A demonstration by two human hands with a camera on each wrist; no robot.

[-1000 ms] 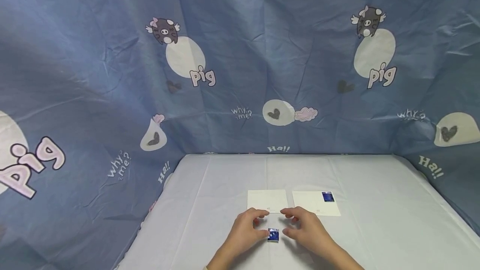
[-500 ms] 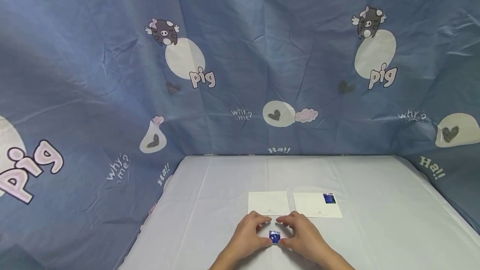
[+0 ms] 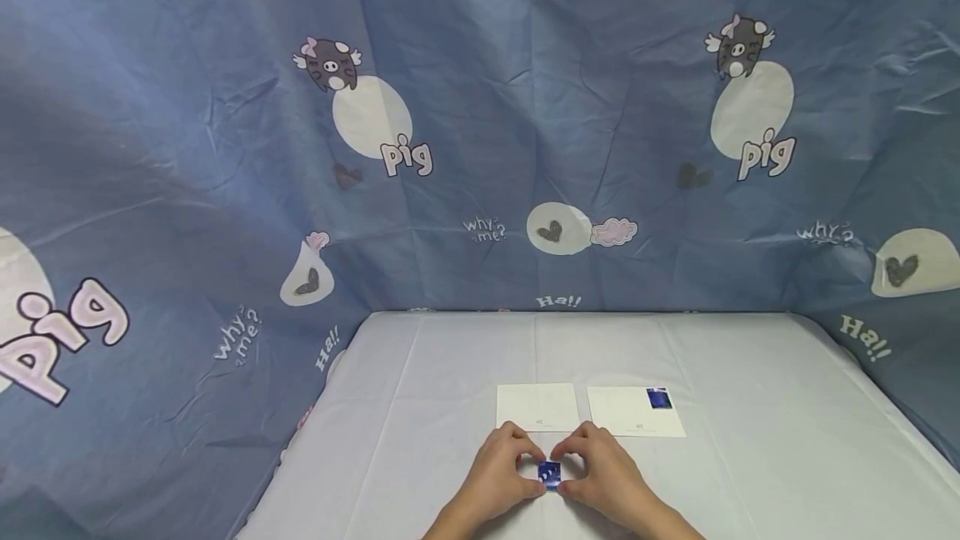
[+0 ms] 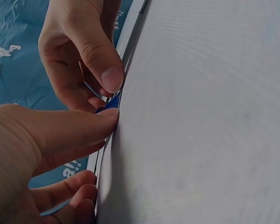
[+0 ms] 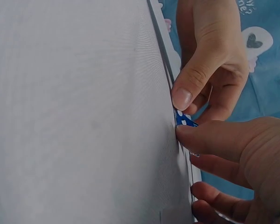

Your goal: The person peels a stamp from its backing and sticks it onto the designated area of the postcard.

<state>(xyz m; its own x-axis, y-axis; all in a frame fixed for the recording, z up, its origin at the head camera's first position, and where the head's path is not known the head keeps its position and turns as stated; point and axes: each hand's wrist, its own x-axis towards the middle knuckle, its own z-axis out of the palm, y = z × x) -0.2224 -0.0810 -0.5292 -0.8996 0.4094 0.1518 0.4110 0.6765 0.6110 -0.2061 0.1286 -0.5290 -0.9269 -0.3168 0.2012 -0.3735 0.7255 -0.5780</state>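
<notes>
A small glossy blue stamp [image 3: 549, 476] with white marks lies on the white tabletop, between both hands in the head view. My left hand [image 3: 497, 469] pinches its left side, thumb at the near corner and index finger at the far one. From the right, my right hand [image 3: 603, 473] grips the opposite side in the same way. In the left wrist view a blue strip of the stamp [image 4: 113, 101] shows between the thumbs. The right wrist view also shows the stamp [image 5: 184, 120] between the two thumb tips.
Just beyond the hands lies a plain white card [image 3: 536, 407]. To its right is a second white card [image 3: 622, 411], bearing another blue stamp [image 3: 659, 398] in its far right corner. A blue printed curtain [image 3: 465, 107] encloses the white table [image 3: 420, 407] at the back and sides.
Both hands have closed in on the blue stamp from either side. Index fingers came down toward its far edge, and thumbs moved to its near corners. The cards stay put.
</notes>
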